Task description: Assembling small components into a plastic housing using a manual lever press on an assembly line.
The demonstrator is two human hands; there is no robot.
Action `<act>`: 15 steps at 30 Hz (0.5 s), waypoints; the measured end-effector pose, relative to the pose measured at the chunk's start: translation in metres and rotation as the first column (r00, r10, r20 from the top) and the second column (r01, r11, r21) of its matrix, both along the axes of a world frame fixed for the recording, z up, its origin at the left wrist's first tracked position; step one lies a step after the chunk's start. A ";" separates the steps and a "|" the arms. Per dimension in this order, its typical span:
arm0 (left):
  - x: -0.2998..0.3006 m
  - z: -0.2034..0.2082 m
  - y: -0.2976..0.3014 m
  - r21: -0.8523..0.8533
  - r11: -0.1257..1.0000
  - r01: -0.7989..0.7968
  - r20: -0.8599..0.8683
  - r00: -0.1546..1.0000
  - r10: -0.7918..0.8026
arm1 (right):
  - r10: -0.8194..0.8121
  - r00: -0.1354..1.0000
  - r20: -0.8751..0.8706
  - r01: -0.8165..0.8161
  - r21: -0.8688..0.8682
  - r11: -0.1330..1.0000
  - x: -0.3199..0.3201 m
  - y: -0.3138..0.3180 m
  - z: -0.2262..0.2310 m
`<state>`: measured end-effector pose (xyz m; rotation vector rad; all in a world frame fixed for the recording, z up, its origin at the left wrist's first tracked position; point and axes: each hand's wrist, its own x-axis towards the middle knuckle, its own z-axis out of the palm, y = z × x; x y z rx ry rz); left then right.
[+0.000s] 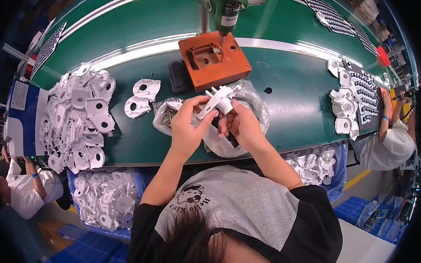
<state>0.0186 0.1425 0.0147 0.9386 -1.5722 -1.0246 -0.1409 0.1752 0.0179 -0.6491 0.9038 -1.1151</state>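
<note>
Between my two hands, above the plastic bags, is a white moulded plastic part (222, 102) with a ribbed round piece and short posts. My left hand (190, 120) grips its left end, thumb below and fingers behind. At its right side, my right hand (242, 123) pinches the ribbed piece with thumb and curled fingers. Beneath my hands lies a clear plastic bag (257, 97) with dark small pieces in it. By my left wrist, a smaller bag holds small metal screws (166, 116). Two white plastic covers (141, 98) with round holes rest to the left.
An orange fixture block (240, 66) sits under a green drill press (226, 13). A large pile of white covers (80, 118) fills the table's left. More white parts (344, 102) lie right, beside a black tray (366, 96). Full bins (108, 202) flank me; co-workers sit both sides.
</note>
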 end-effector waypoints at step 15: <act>0.008 -0.002 0.002 0.070 0.950 0.304 -0.286 0.919 -0.273 | -0.136 0.955 0.263 0.113 0.103 0.988 -0.019 -0.009 0.008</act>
